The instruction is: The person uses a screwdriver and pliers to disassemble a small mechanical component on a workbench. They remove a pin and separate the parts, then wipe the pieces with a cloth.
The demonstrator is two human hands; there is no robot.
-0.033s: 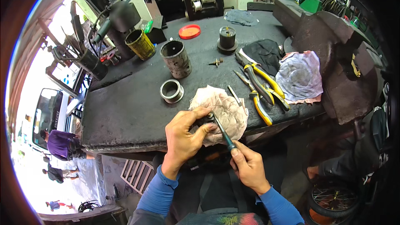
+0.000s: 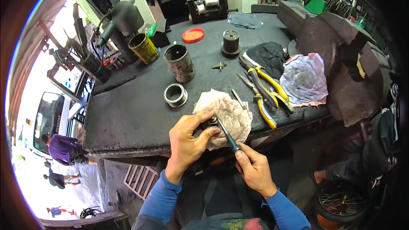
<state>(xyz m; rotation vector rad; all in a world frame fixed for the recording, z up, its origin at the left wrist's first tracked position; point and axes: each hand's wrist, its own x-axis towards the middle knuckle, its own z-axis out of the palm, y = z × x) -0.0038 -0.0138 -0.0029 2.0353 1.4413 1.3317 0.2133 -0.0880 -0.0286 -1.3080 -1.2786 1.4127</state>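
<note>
The person wore a snug blue fabric left sleeve (image 2: 159, 198) and a matching blue right sleeve (image 2: 285, 211), which ended at the wrists of the bare left hand (image 2: 186, 138) and right hand (image 2: 256, 171), plus a dark top (image 2: 206, 225) printed in red and yellow-green.

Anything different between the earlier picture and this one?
Nothing beyond a slight shift of the whole view; nothing was taken hold of or let go. The left hand still pinches the small dark part over the pink cloth, and the right hand still grips the thin tool. The pliers and metal ring stayed put.
</note>
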